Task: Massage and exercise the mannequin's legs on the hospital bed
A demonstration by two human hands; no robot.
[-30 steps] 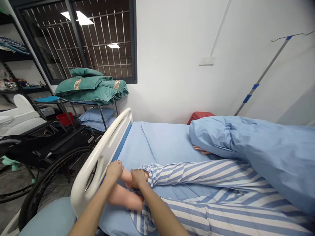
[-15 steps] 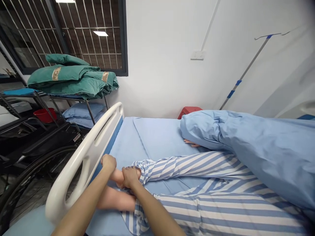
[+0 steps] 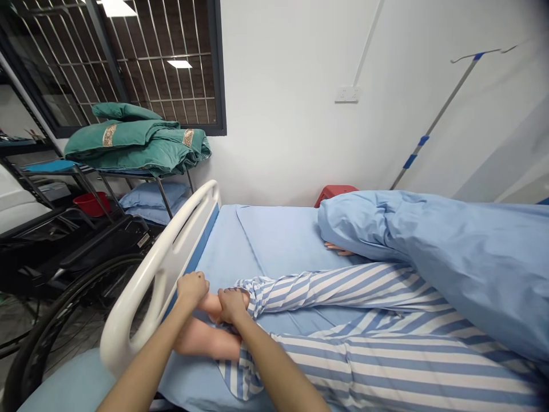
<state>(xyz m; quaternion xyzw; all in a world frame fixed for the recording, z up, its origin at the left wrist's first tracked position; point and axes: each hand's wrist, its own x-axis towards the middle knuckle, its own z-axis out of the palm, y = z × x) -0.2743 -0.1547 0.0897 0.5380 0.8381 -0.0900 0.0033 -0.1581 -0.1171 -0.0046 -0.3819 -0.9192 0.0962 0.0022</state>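
A person lies on the bed under a blue quilt (image 3: 450, 257), wearing blue-and-white striped pyjama trousers (image 3: 343, 292). Their two bare feet (image 3: 206, 337) rest near the bed's end. My left hand (image 3: 193, 289) is closed over the toe end of the upper foot (image 3: 210, 304). My right hand (image 3: 231, 305) grips the same foot nearer the ankle, by the trouser cuff. The lower foot lies beneath my forearms and touches neither hand. The person's own hand (image 3: 337, 249) shows at the quilt's edge.
A white bed rail (image 3: 160, 269) runs close beside my left hand. Past it stands a black wheelchair (image 3: 72, 286). Green folded quilts (image 3: 137, 143) and a blue pillow (image 3: 150, 197) sit on a metal rack. A red stool (image 3: 334, 195) and a drip pole (image 3: 429, 126) stand by the wall.
The whole view has swung and tilted slightly as my head moved. Both hands remain on the same foot, and the person's legs have not visibly moved.
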